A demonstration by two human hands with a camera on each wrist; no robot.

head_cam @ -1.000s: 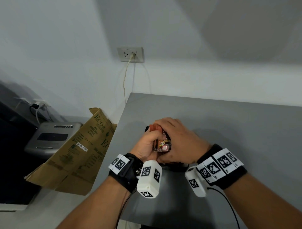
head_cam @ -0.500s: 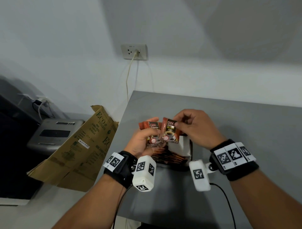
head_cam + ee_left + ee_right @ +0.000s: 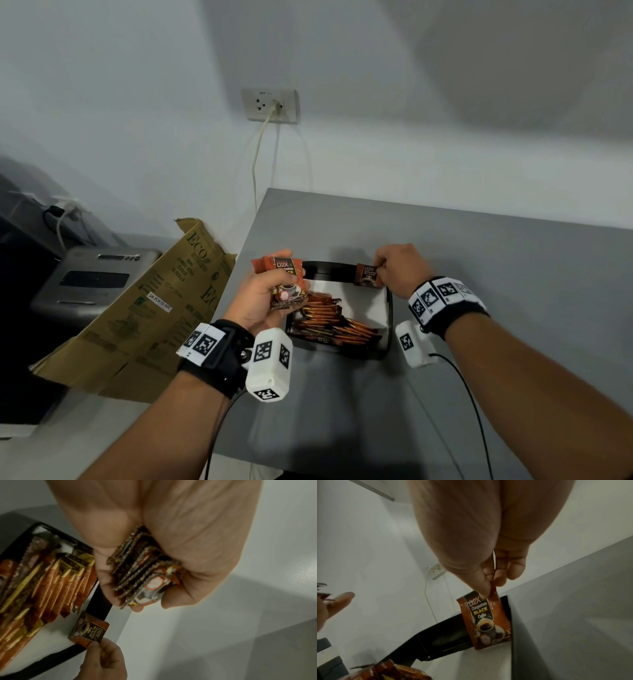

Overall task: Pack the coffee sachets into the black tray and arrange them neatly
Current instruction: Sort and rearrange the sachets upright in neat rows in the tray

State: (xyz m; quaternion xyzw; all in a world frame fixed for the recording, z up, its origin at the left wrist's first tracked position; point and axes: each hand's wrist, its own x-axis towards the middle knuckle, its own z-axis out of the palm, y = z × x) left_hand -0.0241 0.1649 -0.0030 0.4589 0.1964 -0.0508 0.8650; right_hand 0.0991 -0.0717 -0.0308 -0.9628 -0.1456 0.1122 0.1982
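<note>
A black tray (image 3: 388,322) with a white liner sits on the grey table, and several orange stick sachets (image 3: 329,320) lie fanned in its near left part. My left hand (image 3: 270,294) grips a stack of brown coffee sachets (image 3: 282,274) above the tray's left edge; the stack's (image 3: 142,568) serrated ends show in the left wrist view. My right hand (image 3: 394,270) pinches a single brown sachet (image 3: 368,275) by its top corner. That sachet (image 3: 486,622) hangs upright at the tray's far right corner (image 3: 508,601), its lower end at the white liner.
A flattened cardboard box (image 3: 137,308) leans off the table's left side, beside a grey device (image 3: 92,281). A wall socket (image 3: 270,104) with a white cord is behind the table. Bare grey table (image 3: 513,291) spreads to the right of the tray.
My hands have parted. The right hand drew one sachet off the stack and carried it right and down to the tray's far right corner. The left hand stays holding the stack.
</note>
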